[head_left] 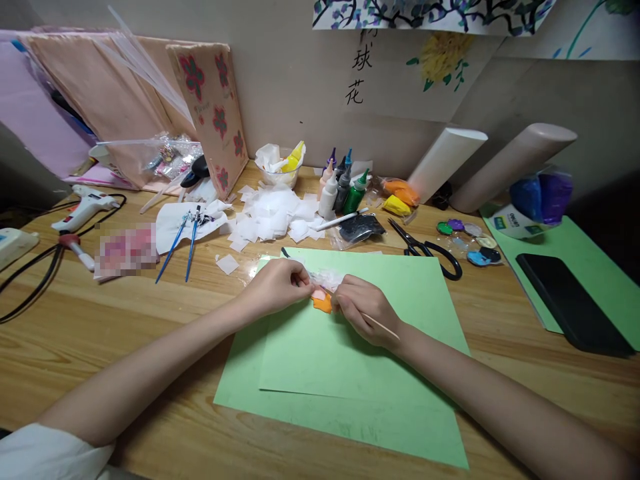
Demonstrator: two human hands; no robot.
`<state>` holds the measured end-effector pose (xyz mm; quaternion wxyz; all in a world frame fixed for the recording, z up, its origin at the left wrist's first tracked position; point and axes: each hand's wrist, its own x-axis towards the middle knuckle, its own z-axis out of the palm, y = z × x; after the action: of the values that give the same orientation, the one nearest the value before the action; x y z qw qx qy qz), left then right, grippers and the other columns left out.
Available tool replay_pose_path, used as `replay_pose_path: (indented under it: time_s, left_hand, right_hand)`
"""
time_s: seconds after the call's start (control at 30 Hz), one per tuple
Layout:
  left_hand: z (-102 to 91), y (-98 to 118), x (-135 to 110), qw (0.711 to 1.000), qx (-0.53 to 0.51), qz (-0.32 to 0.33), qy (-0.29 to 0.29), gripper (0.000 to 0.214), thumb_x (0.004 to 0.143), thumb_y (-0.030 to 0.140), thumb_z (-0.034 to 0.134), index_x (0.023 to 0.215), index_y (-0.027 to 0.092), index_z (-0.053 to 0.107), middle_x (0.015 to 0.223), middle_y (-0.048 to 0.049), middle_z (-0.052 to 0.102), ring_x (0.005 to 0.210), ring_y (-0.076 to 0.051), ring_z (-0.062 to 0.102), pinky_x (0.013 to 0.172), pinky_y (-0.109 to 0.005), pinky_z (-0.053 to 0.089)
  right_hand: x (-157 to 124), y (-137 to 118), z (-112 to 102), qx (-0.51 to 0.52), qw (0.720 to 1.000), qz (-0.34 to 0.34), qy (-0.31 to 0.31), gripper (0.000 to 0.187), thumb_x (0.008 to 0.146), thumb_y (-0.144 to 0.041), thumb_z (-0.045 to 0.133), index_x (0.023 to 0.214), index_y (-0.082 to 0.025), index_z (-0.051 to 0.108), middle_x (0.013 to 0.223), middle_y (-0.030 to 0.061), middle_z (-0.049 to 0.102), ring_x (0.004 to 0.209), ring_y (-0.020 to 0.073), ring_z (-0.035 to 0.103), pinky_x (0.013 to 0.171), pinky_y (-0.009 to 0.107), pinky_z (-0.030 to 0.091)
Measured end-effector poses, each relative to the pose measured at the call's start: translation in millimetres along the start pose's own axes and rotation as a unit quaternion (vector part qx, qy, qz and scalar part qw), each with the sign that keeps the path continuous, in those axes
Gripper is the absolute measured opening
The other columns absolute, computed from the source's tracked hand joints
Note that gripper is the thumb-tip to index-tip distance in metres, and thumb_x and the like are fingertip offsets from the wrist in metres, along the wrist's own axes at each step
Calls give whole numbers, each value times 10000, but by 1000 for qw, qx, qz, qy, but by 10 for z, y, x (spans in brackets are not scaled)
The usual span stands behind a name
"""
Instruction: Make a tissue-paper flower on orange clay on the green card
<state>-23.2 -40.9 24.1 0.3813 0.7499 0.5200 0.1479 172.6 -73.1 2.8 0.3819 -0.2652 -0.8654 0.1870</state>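
Two light green paper sheets lie stacked on the wooden table. At their top middle sits a small orange lump of clay with crumpled white tissue on it. My left hand is closed, its fingers pinching the tissue at the lump's left side. My right hand is closed around a thin wooden stick, whose tip points into the tissue and orange lump.
Black scissors, paint bottles, a heap of white tissue squares, two blue brushes and a glue gun lie behind. At right are clay pots, a black phone and two paper rolls.
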Motion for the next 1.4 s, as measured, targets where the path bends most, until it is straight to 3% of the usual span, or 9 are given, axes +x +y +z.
replay_pose_path:
  time_s: [0.27,0.47,0.7,0.87,1.4]
  left_hand:
    - [5,-2,6,1000,-7,8,4,214,758,363,574,741,160,639,697,-19,640,625,-137,553,540,-231,358]
    - [76,18,-13,999,12,-6,47,202,785,362,553,749,176,622,718,-2,638,644,-134,545,543,-233,331]
    - [87,36,-16,998,29,-9,58,177,781,342,548,737,185,616,690,15,622,625,-126,531,534,-233,315]
    - [84,35,-15,998,31,-9,57,174,780,344,550,742,189,619,683,19,618,622,-126,533,533,-234,313]
    - [62,20,-11,998,39,-4,43,197,784,379,553,765,194,617,724,14,632,642,-129,541,522,-229,306]
  right_hand:
    - [-3,13,5,-9,999,22,-25,375,987,-211,231,665,-188,424,578,24,482,579,154,379,574,300,328]
    - [20,3,30,39,994,97,-1,374,990,-206,251,644,-194,392,578,4,439,579,141,387,579,280,331]
    - [4,-16,6,52,997,53,27,376,993,-220,232,660,-193,405,575,6,439,577,145,373,580,286,316]
    - [5,-7,16,27,999,29,-20,373,994,-232,233,680,-188,429,595,23,486,601,156,390,588,290,322]
    - [8,8,38,43,994,96,2,357,985,-187,276,661,-188,426,592,4,457,594,138,401,592,274,337]
